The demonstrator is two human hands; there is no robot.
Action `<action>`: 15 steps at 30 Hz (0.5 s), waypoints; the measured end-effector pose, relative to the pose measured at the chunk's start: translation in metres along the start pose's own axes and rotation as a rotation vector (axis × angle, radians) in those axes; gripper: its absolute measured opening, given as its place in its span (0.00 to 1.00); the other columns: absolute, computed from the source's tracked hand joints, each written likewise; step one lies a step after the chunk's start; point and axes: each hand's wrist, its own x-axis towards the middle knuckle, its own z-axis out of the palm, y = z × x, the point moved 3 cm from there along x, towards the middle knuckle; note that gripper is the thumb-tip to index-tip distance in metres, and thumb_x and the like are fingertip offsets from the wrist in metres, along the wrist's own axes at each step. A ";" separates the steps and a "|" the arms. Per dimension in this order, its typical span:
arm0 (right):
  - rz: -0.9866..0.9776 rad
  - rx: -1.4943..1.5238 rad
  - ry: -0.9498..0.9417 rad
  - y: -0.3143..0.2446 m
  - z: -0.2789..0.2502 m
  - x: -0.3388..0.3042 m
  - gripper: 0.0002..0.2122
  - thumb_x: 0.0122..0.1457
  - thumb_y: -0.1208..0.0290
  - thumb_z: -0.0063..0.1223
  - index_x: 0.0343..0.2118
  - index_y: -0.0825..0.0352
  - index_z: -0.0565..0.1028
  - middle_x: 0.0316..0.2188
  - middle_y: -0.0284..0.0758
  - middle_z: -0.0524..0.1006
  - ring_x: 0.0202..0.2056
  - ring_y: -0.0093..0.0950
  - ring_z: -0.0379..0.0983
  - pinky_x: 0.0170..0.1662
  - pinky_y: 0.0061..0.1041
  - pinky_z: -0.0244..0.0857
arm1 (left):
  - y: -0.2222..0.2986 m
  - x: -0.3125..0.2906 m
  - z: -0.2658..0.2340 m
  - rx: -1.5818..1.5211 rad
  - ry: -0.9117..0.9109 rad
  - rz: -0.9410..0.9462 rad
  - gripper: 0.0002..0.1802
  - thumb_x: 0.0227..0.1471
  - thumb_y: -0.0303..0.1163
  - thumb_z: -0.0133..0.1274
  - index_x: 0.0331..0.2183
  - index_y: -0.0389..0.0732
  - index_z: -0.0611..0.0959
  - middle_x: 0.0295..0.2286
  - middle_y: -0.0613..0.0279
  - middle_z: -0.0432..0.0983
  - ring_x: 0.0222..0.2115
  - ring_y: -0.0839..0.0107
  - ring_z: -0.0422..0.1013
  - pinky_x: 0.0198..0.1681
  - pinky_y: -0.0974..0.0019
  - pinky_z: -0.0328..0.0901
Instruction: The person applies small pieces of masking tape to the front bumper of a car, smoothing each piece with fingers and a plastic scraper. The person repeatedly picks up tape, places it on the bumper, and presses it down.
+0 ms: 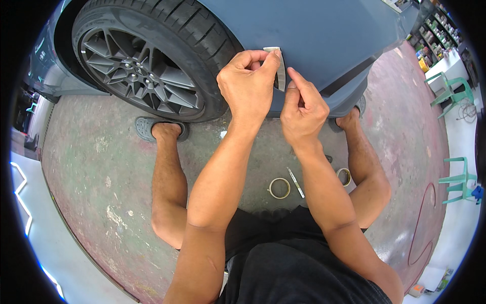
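Observation:
A pale strip of masking tape (pixel 282 77) runs downward at the edge of the blue-grey car bumper (pixel 314 35), just behind the wheel. My left hand (pixel 247 86) is closed in a pinch, thumb and fingers gripping the strip near its top. Beside the strip's lower part is my right hand (pixel 305 112), its index finger and thumb close together and the other fingers curled in. Whether anything sits between those right fingertips cannot be made out. My left hand hides part of the strip and the bumper edge behind it.
The car's wheel (pixel 139 73) stands left of my hands. On the floor between my legs lie a tape roll (pixel 279 188), a slim pen-like tool (pixel 295 182) and another tape roll (pixel 343 177). Green chairs (pixel 453 91) and a thin red hose (pixel 411 243) are at the right.

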 end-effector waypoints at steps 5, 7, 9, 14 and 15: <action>0.096 0.053 -0.023 0.010 -0.011 -0.005 0.12 0.63 0.82 0.54 0.47 0.70 0.83 0.32 0.32 0.83 0.24 0.12 0.66 0.27 0.16 0.61 | 0.000 -0.002 0.006 -0.047 0.007 -0.043 0.12 0.49 0.34 0.69 0.26 0.33 0.88 0.14 0.74 0.66 0.17 0.83 0.60 0.21 0.72 0.56; 0.125 0.067 -0.012 0.009 -0.014 -0.004 0.12 0.61 0.84 0.54 0.46 0.71 0.83 0.29 0.35 0.82 0.24 0.17 0.71 0.28 0.19 0.65 | 0.001 -0.002 0.006 -0.074 0.016 -0.055 0.12 0.50 0.33 0.68 0.26 0.32 0.88 0.14 0.74 0.67 0.17 0.84 0.61 0.21 0.72 0.56; 0.159 0.074 -0.010 0.009 -0.017 -0.005 0.12 0.60 0.84 0.53 0.45 0.71 0.83 0.28 0.37 0.82 0.24 0.19 0.73 0.29 0.20 0.68 | 0.002 -0.003 0.007 -0.071 0.020 -0.057 0.12 0.50 0.32 0.68 0.27 0.31 0.88 0.14 0.74 0.68 0.17 0.84 0.61 0.21 0.73 0.56; 0.239 0.104 -0.017 0.012 -0.023 -0.009 0.11 0.63 0.83 0.54 0.46 0.72 0.83 0.28 0.34 0.81 0.24 0.15 0.71 0.28 0.18 0.66 | 0.003 -0.007 0.013 -0.125 0.066 -0.092 0.12 0.51 0.31 0.67 0.26 0.30 0.87 0.14 0.75 0.67 0.17 0.84 0.60 0.21 0.73 0.55; 0.258 0.111 -0.017 0.013 -0.023 -0.010 0.11 0.63 0.82 0.54 0.46 0.72 0.83 0.28 0.33 0.81 0.24 0.14 0.71 0.28 0.18 0.66 | 0.001 -0.008 0.015 -0.160 0.081 -0.106 0.12 0.51 0.31 0.67 0.26 0.30 0.87 0.14 0.75 0.67 0.17 0.84 0.59 0.21 0.73 0.54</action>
